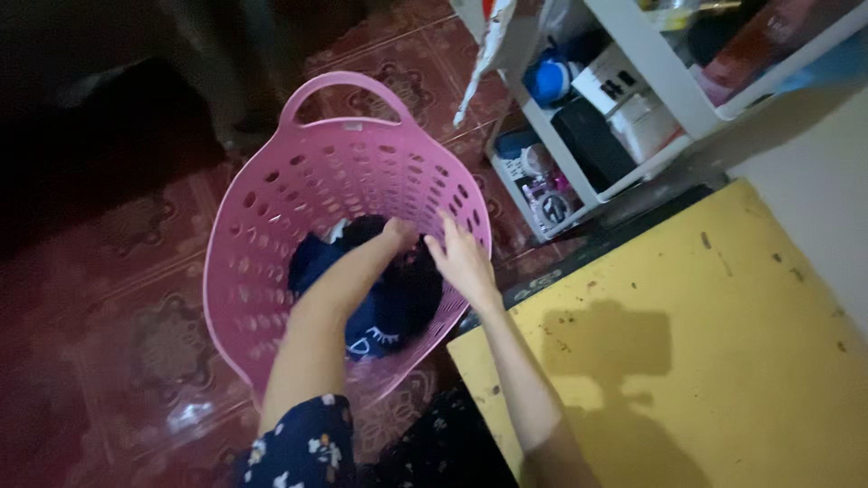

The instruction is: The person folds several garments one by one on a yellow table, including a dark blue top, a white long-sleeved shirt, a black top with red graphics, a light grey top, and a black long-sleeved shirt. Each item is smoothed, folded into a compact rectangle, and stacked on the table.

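While both arms reach down into it, the pink laundry basket point(271, 235) stands on the dark red patterned floor tiles point(117, 334), just beside a yellow tabletop point(723, 361). The basket has perforated walls and a loop handle at its far rim. It contains dark clothing point(398, 303), navy and black, with a small light item at the back. The left hand point(400, 231) is sunk into the clothing; whether its fingers are closed cannot be determined. The right hand point(461, 258) rests on the clothing at the near-right wall, fingers curled on the fabric. A white shelf unit point(633, 54) beyond the tabletop holds boxes and bottles.
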